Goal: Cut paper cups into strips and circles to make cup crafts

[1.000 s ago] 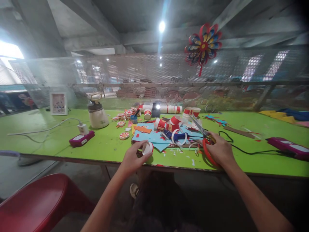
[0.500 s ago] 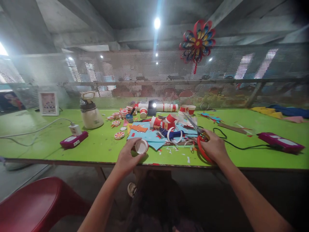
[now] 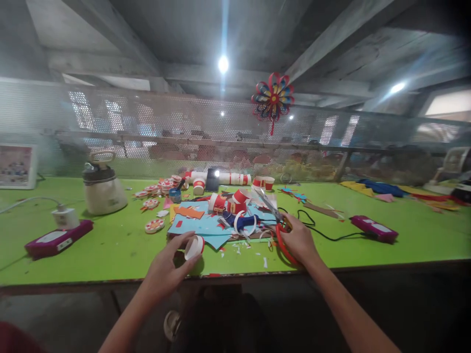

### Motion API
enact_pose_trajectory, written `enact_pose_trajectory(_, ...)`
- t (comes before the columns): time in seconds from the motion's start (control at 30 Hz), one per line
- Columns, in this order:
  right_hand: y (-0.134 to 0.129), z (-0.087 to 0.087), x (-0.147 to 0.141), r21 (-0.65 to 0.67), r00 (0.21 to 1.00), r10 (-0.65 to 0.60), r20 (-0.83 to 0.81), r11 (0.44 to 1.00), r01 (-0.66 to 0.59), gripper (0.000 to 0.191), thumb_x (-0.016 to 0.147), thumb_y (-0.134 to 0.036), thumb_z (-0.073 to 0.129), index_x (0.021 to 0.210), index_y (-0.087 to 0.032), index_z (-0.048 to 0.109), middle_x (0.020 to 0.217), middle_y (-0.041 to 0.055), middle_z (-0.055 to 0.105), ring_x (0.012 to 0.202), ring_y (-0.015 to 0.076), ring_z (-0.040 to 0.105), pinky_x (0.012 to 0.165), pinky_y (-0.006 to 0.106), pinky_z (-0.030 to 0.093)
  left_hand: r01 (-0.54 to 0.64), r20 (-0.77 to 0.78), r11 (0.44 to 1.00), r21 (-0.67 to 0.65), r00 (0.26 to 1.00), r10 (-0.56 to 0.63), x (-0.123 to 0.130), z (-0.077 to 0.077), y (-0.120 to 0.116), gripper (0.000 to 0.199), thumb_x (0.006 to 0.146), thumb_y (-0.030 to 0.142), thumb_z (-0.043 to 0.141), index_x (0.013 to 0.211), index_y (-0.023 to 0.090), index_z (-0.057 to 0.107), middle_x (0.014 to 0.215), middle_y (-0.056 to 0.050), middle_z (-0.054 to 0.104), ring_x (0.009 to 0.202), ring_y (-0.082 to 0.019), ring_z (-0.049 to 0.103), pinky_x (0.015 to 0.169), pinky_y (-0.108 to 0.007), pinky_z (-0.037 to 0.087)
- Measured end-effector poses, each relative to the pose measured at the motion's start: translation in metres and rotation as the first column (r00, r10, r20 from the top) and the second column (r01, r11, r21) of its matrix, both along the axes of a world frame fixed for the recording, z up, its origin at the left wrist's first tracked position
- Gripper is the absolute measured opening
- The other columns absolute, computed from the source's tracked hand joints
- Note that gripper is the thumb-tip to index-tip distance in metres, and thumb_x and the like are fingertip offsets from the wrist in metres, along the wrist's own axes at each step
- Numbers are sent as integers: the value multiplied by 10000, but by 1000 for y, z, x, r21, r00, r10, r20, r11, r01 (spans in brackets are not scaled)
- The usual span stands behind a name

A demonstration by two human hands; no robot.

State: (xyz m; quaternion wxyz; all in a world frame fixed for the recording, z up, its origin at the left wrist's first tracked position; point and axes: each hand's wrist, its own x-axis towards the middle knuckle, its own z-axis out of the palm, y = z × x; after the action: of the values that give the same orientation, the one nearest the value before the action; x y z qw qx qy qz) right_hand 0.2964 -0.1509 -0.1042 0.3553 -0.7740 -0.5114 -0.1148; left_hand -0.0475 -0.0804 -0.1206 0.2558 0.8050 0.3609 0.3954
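My left hand is closed around a short cut-down paper cup, pinched between thumb and fingers just above the green table, its white inside partly facing me. In my right hand are scissors, their red-orange handles gripped and blades pointing up and away to the left. Between the hands lie light blue paper sheets, with red and white paper cups on them. A blue glue gun rests there too, a white paper ring around its front. Small white scraps are strewn nearby.
A large jug and a purple power strip stand on the left. Several round red-and-white paper pieces lie near the blue jar. Another purple power strip is on the right, with a black cord. A mesh screen rises behind.
My view has swung right and tilted up, so the table things sit lower and further left. The cup in my left hand has turned more sideways. The scissors stay in my right hand.
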Motion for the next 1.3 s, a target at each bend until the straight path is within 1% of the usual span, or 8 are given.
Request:
enact_pose_trajectory(0.17, 2, 1, -1, -59, 1000, -27, 2, 998, 27, 469, 788, -369, 596, 1229, -211, 596, 1024, 76, 704, 797, 215, 656, 698, 287, 487, 10, 15, 1000, 6, 1000, -10, 0, 4, -7, 436, 842, 413, 553, 1204, 170, 551, 1243, -121, 606, 1072, -264, 599, 840, -382, 530)
enact_pose_trajectory(0.37, 6, 2, 2, -155, 999, -28, 31, 987, 33, 582, 796, -383, 569, 1331, -158, 514, 1141, 153, 659, 965, 305, 632, 776, 352, 474, 113, 116, 991, -75, 988, -103, -18, 19, -14, 453, 828, 354, 587, 1237, 164, 541, 1278, -122, 580, 1105, -243, 587, 892, -343, 512)
enact_pose_trajectory(0.67, 12, 1, 7, -250, 997, -35, 66, 967, 50, 608, 797, -406, 543, 1354, -168, 483, 1169, 168, 622, 1022, 338, 612, 811, 390, 475, -180, 35, 967, -179, 981, 189, -102, 35, 35, 652, 769, 500, 620, 1268, 99, 500, 1246, -188, 589, 1066, -319, 603, 859, -449, 516)
enact_pose_trajectory(0.87, 12, -1, 7, -299, 997, -29, 78, 953, 51, 574, 812, -436, 503, 1313, -158, 518, 1129, 171, 624, 1019, 342, 609, 814, 398, 481, -203, 35, 973, -109, 978, 207, -95, 51, 42, 659, 735, 489, 662, 1252, 115, 500, 1237, -178, 579, 1076, -314, 587, 881, -463, 501)
enact_pose_trajectory(0.97, 11, -1, 5, -308, 996, -44, 84, 949, 68, 551, 824, -403, 477, 1322, -167, 508, 1137, 161, 620, 1034, 333, 605, 828, 394, 479, -127, 60, 988, -90, 989, 133, -74, 54, 41, 544, 752, 440, 670, 1196, 149, 548, 1243, -153, 572, 1107, -302, 561, 916, -452, 479)
enact_pose_trajectory(1.07, 11, 0, 4, -322, 995, -50, 82, 944, 74, 554, 826, -406, 469, 1328, -172, 505, 1141, 160, 618, 1026, 332, 608, 816, 393, 486, 70, 232, 972, -224, 973, -16, -55, 55, 39, 494, 759, 354, 702, 1201, 187, 558, 1193, -117, 619, 1095, -271, 580, 926, -397, 480)
enact_pose_trajectory(1.17, 12, 0, 5, -330, 996, -49, 75, 941, 71, 570, 819, -411, 476, 1332, -163, 504, 1134, 158, 621, 1025, 320, 609, 823, 377, 488, 358, 491, 853, -379, 859, -142, -40, 55, 36, 466, 759, 287, 717, 1195, 206, 577, 1122, -96, 674, 1026, -251, 633, 871, -341, 516)
enact_pose_trajectory(1.3, 13, 0, 7, -328, 996, -54, 70, 942, 75, 595, 805, -427, 478, 1331, -150, 506, 1112, 160, 624, 1024, 321, 606, 847, 384, 483, 644, 772, 657, -392, 619, -146, -25, 53, 30, 412, 754, 313, 709, 1134, 168, 642, 1073, -117, 695, 944, -260, 670, 749, -276, 552)
